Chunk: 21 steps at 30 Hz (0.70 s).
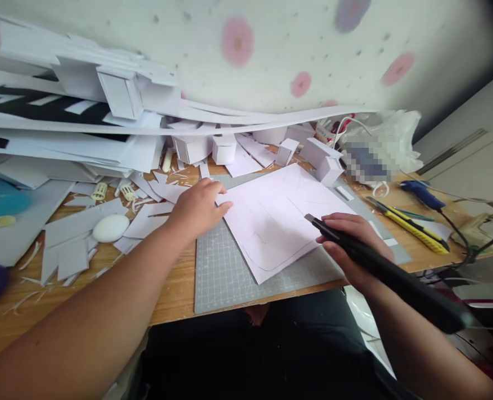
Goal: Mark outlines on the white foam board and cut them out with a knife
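A white sheet of card (271, 222) with thin drawn lines lies askew on the grey cutting mat (225, 278). My left hand (200, 208) is at its left corner, with the thumb and fingers around the edge; the fingertips are partly hidden. Over the sheet's right side, my right hand (350, 239) is closed around a black utility knife (371, 261). The knife's short blade points up and left, above the drawn lines. Whether the blade touches the card, I cannot tell.
Card offcuts (69, 250) and a white egg-shaped object (110, 228) lie on the left. Small white boxes (223, 147) line the back. A yellow utility knife (417, 228) and a blue-handled tool with a cord (421, 194) are at right. Stacked white card (63, 147) fills the back left.
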### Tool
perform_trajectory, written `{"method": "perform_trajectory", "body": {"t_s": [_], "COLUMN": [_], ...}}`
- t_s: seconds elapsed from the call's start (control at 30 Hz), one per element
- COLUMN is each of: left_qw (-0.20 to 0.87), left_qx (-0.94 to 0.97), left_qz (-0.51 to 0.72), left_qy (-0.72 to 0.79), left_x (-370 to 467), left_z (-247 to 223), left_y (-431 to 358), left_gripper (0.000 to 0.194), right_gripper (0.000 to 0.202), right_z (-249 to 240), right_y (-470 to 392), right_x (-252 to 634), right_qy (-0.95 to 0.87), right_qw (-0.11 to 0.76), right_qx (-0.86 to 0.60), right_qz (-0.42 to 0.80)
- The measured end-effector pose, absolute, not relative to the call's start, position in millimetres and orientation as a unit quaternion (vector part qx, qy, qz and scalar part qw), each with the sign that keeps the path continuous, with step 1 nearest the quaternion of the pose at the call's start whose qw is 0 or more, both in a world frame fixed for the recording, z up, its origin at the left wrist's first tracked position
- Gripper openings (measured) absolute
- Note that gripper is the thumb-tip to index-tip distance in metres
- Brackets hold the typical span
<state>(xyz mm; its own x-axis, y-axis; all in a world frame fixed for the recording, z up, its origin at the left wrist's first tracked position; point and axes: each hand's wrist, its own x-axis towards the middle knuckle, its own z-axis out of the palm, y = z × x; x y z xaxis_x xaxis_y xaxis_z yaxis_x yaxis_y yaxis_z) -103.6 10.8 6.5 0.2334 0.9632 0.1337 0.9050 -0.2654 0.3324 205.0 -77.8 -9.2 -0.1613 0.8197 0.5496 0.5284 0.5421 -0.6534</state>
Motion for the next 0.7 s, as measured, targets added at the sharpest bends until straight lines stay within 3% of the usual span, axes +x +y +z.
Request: {"method": "perform_trajectory", "body": {"t_s": [0.17, 0.27, 0.53, 0.7], "left_qw": [0.099, 0.106, 0.101, 0.098], "left_qx": [0.753, 0.749, 0.738, 0.756], "left_qz": [0.163, 0.173, 0.166, 0.148], "left_qy": [0.63, 0.631, 0.647, 0.631], "left_x": [-102.9, -97.9, -98.3, -97.4], "left_z": [7.1, 4.4, 1.2, 2.7], "left_y": [8.4, 4.9, 19.9, 23.5], "left_gripper": [0.024, 0.026, 0.041, 0.035], "right_gripper": [0.025, 0.022, 0.023, 0.026], "right_z": [-19.9, -27.2, -27.0, -30.3], "right_y": [-84.8, -90.3, -94.1, -96.0], "right_x": [188.1, 179.5, 174.0, 172.1], "right_qy": [-0.845, -0.856, -0.863, -0.837], "right_qw": [0.332, 0.295, 0.29, 0.354], "right_qx": [-0.419, -0.424, -0.412, -0.414], "right_qz": [0.027, -0.025, -0.022, 0.054]}}
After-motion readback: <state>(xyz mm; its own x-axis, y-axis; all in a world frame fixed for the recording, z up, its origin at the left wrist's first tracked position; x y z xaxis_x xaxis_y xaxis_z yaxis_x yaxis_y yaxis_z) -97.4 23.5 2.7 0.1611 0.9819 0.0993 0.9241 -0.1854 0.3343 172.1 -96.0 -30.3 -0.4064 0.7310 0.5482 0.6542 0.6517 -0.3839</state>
